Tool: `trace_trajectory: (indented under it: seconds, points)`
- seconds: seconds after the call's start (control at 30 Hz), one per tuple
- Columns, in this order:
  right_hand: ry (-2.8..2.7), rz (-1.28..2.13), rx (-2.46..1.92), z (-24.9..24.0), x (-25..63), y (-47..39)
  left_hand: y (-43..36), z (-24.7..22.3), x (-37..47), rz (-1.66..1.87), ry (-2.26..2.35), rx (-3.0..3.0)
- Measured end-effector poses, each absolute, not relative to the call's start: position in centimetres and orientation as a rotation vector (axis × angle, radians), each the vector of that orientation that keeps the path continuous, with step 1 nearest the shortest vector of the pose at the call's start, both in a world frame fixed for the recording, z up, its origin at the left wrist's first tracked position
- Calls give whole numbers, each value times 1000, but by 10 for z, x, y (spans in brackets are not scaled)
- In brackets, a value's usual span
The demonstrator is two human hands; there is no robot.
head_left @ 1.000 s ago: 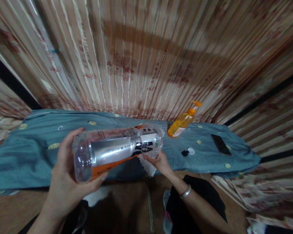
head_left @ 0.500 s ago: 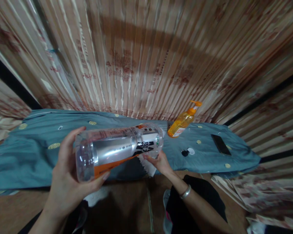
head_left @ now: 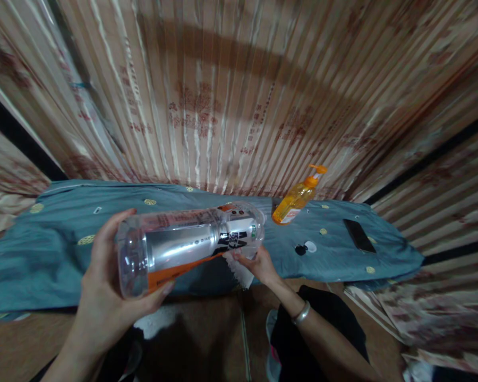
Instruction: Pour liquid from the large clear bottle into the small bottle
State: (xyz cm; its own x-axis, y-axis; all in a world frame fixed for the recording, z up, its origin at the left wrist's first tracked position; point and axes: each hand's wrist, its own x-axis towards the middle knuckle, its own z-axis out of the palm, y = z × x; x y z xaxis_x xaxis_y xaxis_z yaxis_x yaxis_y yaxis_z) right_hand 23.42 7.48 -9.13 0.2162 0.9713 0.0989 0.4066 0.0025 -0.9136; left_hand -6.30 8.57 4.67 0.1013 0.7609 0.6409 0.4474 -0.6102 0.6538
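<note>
A large clear plastic bottle (head_left: 183, 244) with a silver and orange label lies sideways in the air above the teal cloth. My left hand (head_left: 111, 286) is wrapped round its base end. At the neck end, my right hand (head_left: 258, 265) pinches a white tissue (head_left: 241, 273) just below the bottle's shoulder; part of the tissue is hidden behind the bottle. Beyond the neck stands an orange pump bottle (head_left: 295, 202) on the cloth.
The teal cloth (head_left: 330, 265) covers a long low surface. On it, to the right, lie a black phone (head_left: 359, 235) and a small black and white item (head_left: 306, 248). Pleated curtains (head_left: 207, 106) hang behind and at both sides.
The bottle and my left hand have shifted slightly to the left in view. Both hands keep their holds.
</note>
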Motion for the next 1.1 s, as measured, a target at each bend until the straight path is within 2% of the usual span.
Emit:
trace_trajectory:
  seconds: [0.37, 0.67, 1.1]
  points:
    - [-1344, 766, -1557, -98, 236, 76, 93, 42, -68, 1539, 1201, 2127]
    - [-1351, 691, -1618, -95, 235, 76, 102, 45, -75, 1428, 1165, 2229]
    - [-1368, 709, -1617, -93, 236, 76, 101, 34, -73, 1503, 1208, 2183]
